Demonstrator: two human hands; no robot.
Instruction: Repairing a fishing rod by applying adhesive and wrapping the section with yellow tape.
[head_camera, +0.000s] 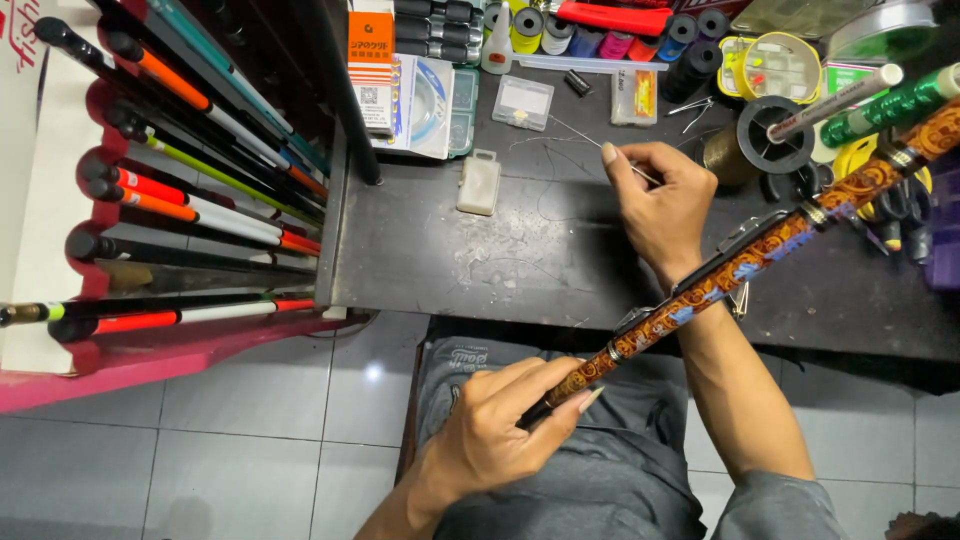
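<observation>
Your left hand is curled shut around the butt of the rod, fingers wrapped over its dark lower end just above your lap. Your right hand is nearly closed too, thumb and forefinger pinched together on a thin needle, and a fine thread trails from it over the table.

The rod runs long and slanted, from your left hand up and away to the right, passing under your right wrist and out past the table's far right corner. Its patterned orange and blue wrap faces up.

Beyond your right hand sit a black spool, a green rod section and scissors. Left of it lies a small white box. Far left of your left hand, a rack holds many rods.
</observation>
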